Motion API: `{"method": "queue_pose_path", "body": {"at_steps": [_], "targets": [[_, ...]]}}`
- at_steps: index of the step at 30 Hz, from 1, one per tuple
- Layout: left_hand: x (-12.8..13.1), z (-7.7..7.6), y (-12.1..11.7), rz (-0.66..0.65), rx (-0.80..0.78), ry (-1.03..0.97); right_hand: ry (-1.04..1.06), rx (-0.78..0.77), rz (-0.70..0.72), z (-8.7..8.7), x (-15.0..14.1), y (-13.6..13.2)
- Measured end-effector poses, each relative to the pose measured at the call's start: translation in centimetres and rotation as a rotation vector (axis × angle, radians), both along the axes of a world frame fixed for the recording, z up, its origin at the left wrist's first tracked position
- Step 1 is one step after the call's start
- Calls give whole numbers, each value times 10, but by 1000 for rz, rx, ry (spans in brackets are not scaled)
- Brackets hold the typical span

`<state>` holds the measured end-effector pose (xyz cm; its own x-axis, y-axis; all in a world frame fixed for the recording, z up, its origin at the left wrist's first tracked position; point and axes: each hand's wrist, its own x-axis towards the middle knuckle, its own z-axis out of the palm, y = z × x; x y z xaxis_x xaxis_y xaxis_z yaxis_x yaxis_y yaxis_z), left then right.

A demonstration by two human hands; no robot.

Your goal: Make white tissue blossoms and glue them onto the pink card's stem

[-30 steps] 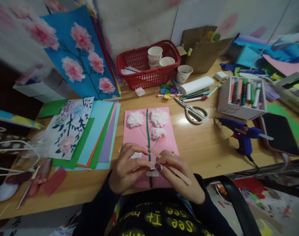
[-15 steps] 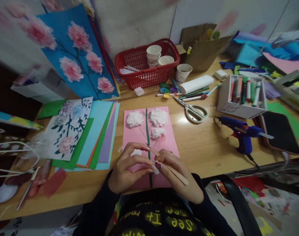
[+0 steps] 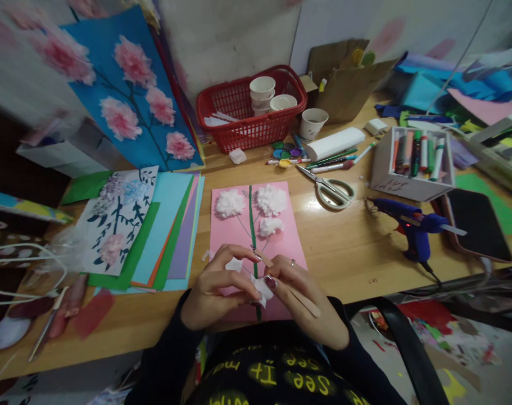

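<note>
Both hands meet over the lower part of a pink sheet [image 3: 298, 253]. My right hand [image 3: 304, 298] is closed around a flat wooden craft stick [image 3: 304, 302], its thumb pressing a small white tissue paper piece [image 3: 264, 293] against it. My left hand [image 3: 217, 289] pinches the other side of that tissue, and its index finger touches the stick's far end. Above them on the sheet, white ruffled paper flowers [image 3: 271, 201] surround a green stem [image 3: 252, 216] with thin drawn branches. Loose white paper [image 3: 234, 264] lies partly hidden behind my left fingers.
Scissors [image 3: 334, 194] and a blue glue gun [image 3: 416, 225] lie to the right, near a box of markers [image 3: 411, 183]. Behind stand a red basket [image 3: 251, 132] and a paper cup [image 3: 313, 124]. Coloured sheets [image 3: 180, 247] and a blue flower picture [image 3: 146, 135] are at left.
The tissue piece between my fingers has spread out and shows more below my right thumb. My left fingers have shifted slightly; the craft stick stays in my right hand.
</note>
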<state>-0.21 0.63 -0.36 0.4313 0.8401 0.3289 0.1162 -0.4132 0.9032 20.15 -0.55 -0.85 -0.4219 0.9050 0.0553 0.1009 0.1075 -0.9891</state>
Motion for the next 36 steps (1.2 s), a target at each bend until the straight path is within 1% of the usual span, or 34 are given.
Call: {"method": "queue_pose_path", "body": {"at_steps": [4, 8, 11, 14, 18, 22, 25, 28, 32, 34, 36], "targets": [[-6, -5, -1, -18, -51, -66, -26, 18, -11, 1, -1, 0], [-8, -3, 0, -21, -63, -113, -29, 22, -14, 2, -3, 1], [-9, -1, 0, -19, -51, -102, -9, 12, -13, 4, -2, 1], [-9, 0, 0, -12, -33, -78, 24, -20, 25, 6, -2, 1], [-9, 0, -2, -4, -33, -91, 18, 27, 56, 8, -4, -2], [-9, -2, -3, 17, -42, -116, 23, 72, 27, 8, -7, -5], [-10, -2, -2, 14, -48, -86, 40, 50, 4, 8, -8, -4], [-11, 5, -2, -5, -23, 1, 82, -10, 16, 9, -7, -2], [-5, 19, 0, -76, 58, 162, 117, -97, 50, 7, -8, -2], [-1, 24, 2, -90, 93, 193, 135, -120, 62, 6, -8, -2], [2, 25, 2, -94, 101, 180, 125, -112, 63, 6, -8, -3]]}}
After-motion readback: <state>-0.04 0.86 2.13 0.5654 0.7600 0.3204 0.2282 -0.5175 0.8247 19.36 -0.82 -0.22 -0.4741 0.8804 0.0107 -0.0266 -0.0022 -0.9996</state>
